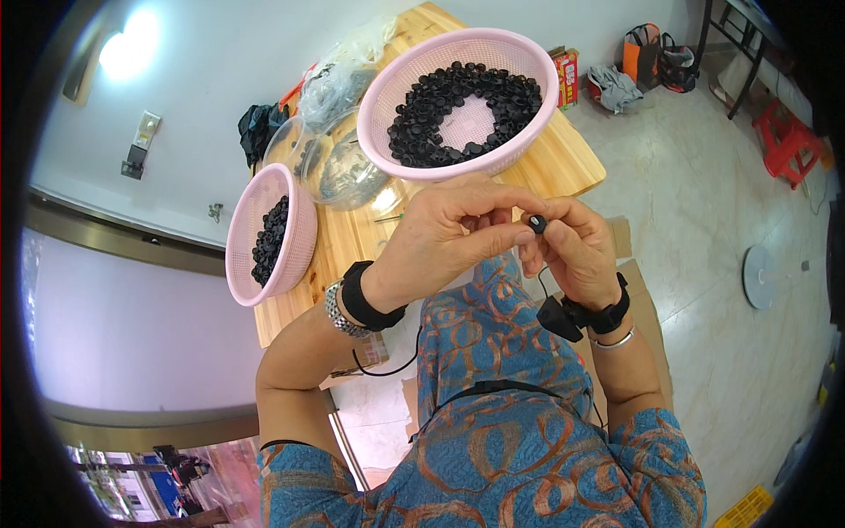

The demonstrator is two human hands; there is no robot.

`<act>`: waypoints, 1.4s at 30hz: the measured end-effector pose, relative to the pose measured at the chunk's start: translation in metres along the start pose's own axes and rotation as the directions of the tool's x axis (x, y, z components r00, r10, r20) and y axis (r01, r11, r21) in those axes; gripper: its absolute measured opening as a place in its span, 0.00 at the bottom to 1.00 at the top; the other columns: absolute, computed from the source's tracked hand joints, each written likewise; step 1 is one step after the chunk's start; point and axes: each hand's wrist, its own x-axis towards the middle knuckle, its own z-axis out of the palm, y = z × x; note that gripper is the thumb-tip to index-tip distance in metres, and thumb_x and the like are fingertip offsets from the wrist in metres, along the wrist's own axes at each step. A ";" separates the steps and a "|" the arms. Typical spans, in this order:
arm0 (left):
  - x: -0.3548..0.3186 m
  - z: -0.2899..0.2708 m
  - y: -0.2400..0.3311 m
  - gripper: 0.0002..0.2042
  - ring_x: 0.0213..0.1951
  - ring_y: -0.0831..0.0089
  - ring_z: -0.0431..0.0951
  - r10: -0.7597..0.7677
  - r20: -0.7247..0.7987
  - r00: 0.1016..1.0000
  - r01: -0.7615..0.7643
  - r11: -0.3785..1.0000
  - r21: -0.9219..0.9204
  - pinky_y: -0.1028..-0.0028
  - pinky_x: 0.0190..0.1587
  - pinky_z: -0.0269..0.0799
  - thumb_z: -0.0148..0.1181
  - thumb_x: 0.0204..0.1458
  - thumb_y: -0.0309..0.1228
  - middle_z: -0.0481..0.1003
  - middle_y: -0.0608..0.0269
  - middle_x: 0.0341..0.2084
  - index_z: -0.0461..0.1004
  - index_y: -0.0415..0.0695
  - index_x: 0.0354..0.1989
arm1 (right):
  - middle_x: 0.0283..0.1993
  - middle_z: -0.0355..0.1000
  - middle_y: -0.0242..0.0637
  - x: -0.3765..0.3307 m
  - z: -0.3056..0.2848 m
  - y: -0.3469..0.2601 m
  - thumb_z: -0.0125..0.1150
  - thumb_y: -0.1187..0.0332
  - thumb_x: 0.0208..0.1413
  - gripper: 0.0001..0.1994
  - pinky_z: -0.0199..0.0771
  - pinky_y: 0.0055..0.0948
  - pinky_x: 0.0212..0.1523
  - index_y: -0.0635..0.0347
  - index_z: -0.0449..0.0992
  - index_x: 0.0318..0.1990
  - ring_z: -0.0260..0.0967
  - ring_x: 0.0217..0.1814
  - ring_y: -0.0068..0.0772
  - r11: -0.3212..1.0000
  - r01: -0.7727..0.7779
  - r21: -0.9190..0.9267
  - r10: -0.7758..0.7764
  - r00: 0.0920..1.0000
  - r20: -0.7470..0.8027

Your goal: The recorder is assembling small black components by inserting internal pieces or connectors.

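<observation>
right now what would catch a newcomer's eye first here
The two hands, left hand and right hand, meet at centre, pinching one small black cap. Just beyond them a big pink basket holds a ring of black caps; a smaller pink basket sits at the left.

Around the Wooden Table

A large round pink plastic basket (528, 66) of small black caps sits on the light wooden table (563, 163). A smaller pink basket (299, 233) of the same caps tilts at the table's edge. Between them lies a clear plastic bowl (339, 167). On the tiled floor stand a red plastic stool (786, 141) and a white round fan base (757, 275).
</observation>
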 end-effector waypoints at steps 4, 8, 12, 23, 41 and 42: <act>0.000 0.006 -0.006 0.10 0.29 0.85 0.70 -0.009 -0.033 0.999 0.005 0.994 -0.108 0.85 0.30 0.65 0.59 0.47 0.23 0.71 0.69 0.28 0.74 0.39 0.40 | 0.32 0.71 0.45 -0.002 0.001 0.003 0.49 0.70 0.58 0.12 0.73 0.27 0.30 0.69 0.67 0.45 0.70 0.29 0.30 0.999 -0.012 0.031 0.013 0.999 -0.032; -0.001 0.010 -0.006 0.09 0.29 0.83 0.72 0.032 -0.144 0.989 -0.032 0.999 0.004 0.84 0.31 0.66 0.60 0.46 0.23 0.72 0.67 0.29 0.74 0.38 0.37 | 0.32 0.71 0.44 -0.004 0.006 0.008 0.50 0.71 0.57 0.12 0.74 0.27 0.30 0.68 0.67 0.46 0.70 0.28 0.31 1.000 -0.003 0.014 0.005 0.994 -0.107; -0.005 0.013 -0.011 0.09 0.28 0.83 0.71 0.056 -0.206 0.977 -0.063 0.998 -0.025 0.84 0.31 0.66 0.61 0.45 0.23 0.72 0.67 0.28 0.74 0.38 0.37 | 0.32 0.71 0.43 -0.004 0.007 0.015 0.51 0.72 0.56 0.12 0.74 0.27 0.30 0.67 0.67 0.46 0.71 0.28 0.31 0.997 0.039 0.062 -0.031 0.992 -0.126; -0.008 0.006 -0.010 0.14 0.26 0.79 0.72 0.415 -0.183 0.891 -0.299 0.842 0.449 0.83 0.26 0.67 0.64 0.40 0.22 0.72 0.63 0.27 0.75 0.42 0.38 | 0.30 0.70 0.38 0.003 0.019 0.017 0.50 0.73 0.56 0.10 0.73 0.23 0.26 0.65 0.68 0.44 0.67 0.25 0.23 0.972 0.056 0.226 -0.027 0.991 -0.131; 0.103 -0.112 -0.055 0.10 0.35 0.66 0.75 -0.079 0.085 0.993 -0.027 0.553 0.832 0.71 0.38 0.69 0.56 0.46 0.28 0.75 0.56 0.31 0.74 0.40 0.37 | 0.26 0.66 0.42 -0.007 0.004 0.008 0.58 0.70 0.49 0.10 0.70 0.22 0.19 0.63 0.66 0.37 0.65 0.21 0.27 0.975 0.186 0.122 -0.174 0.979 -0.103; 0.110 -0.111 -0.061 0.10 0.35 0.66 0.75 -0.079 0.077 0.994 -0.021 0.553 0.833 0.71 0.38 0.69 0.56 0.46 0.28 0.75 0.56 0.31 0.74 0.40 0.37 | 0.27 0.67 0.44 -0.008 0.003 0.008 0.58 0.71 0.49 0.10 0.71 0.22 0.20 0.63 0.66 0.37 0.66 0.22 0.29 0.977 0.183 0.109 -0.171 0.979 -0.115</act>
